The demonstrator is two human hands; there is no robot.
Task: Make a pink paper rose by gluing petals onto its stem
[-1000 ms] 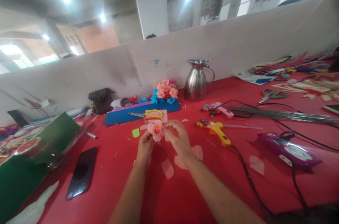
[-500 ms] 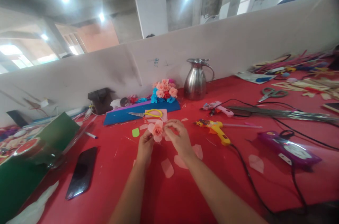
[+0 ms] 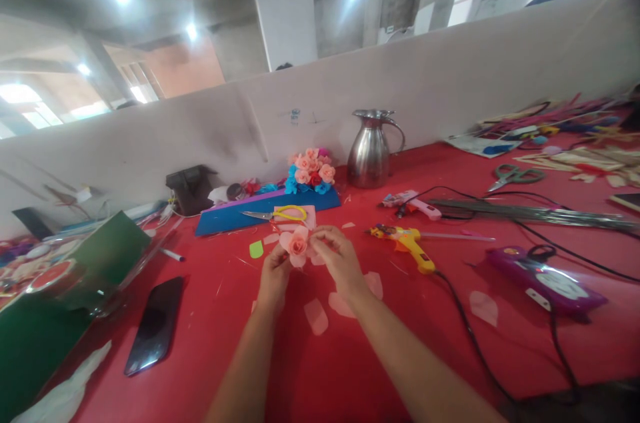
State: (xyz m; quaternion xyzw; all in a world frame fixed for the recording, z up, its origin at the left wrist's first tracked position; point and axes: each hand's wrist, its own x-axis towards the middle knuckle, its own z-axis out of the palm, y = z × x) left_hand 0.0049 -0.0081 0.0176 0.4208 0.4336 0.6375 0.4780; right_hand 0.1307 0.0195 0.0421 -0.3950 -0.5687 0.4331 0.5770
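Observation:
A pink paper rose (image 3: 298,245) is held up between my hands over the red table. My left hand (image 3: 275,274) is closed on its lower left side. On the right, the fingers of my right hand (image 3: 337,256) pinch a pale pink petal at the flower's edge. Loose pink paper petals (image 3: 316,316) lie on the table below and beside my wrists. Just behind the rose are yellow-handled scissors (image 3: 290,213) and a small green paper piece (image 3: 256,250).
To the right lie a yellow glue gun (image 3: 415,250), a pink glue gun (image 3: 413,204), metal wires (image 3: 530,213) and a purple device (image 3: 547,283) with cords. A steel jug (image 3: 369,150) and a paper flower bunch (image 3: 313,171) stand behind. A phone (image 3: 154,326) lies left.
Almost nothing differs. My right hand has shifted very slightly at the rose's edge; both hands keep their hold.

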